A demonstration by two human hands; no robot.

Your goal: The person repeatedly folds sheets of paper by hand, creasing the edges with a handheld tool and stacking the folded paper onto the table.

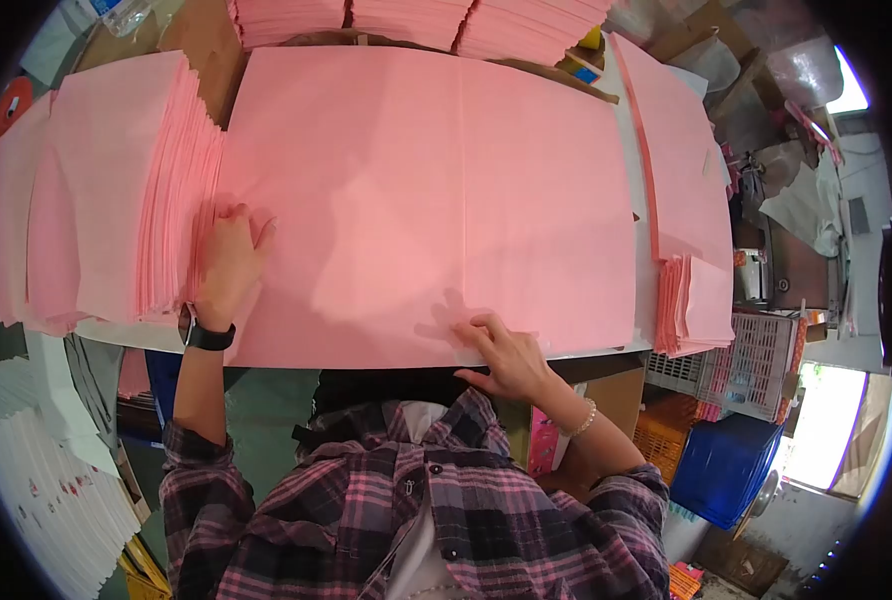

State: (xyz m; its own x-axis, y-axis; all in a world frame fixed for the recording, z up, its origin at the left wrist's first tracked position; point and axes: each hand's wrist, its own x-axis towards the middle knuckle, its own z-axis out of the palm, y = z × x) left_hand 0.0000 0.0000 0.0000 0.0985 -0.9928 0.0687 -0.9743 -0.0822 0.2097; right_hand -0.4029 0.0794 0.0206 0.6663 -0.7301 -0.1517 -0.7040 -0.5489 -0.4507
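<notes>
A large pink sheet [396, 200] with a crease line right of its middle lies spread in front of me. My left hand [234, 262] rests at its left side, fingers bent and thumb apart, against the edge of a stack of folded pink sheets [116, 180]. It holds nothing that I can see. My right hand [509, 360] is at the sheet's front edge, fingers loosely curled over the paper and thumb apart below the edge. No object shows between its fingers.
More pink stacks [416, 20] stand along the back. On the right lie a long pink stack [676, 150] and a small folded bundle [694, 305]. A white plastic basket [751, 365] and blue crates [723, 468] are at lower right, white stacked sheets [41, 480] at lower left.
</notes>
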